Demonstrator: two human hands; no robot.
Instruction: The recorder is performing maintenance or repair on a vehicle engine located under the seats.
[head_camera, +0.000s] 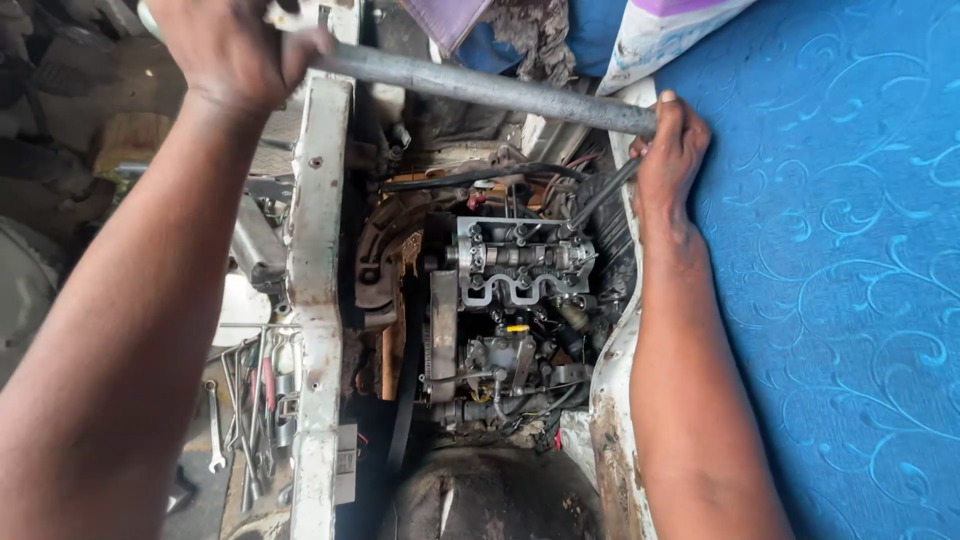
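Left hand (235, 45) and right hand (668, 140) each grip closed around the grey pipe (480, 88) above the engine (510, 300)

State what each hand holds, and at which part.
Both hold one long grey metal bar: the left hand near one end, the right hand at the other end.

My one head camera looks steeply down, close over the engine (510, 300) between my two forearms.

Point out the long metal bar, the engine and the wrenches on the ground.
Metal bar (490, 88), head view, middle of its shaft.
Engine (515, 262), head view, exposed top.
Wrenches (250, 400), head view, middle of the pile.
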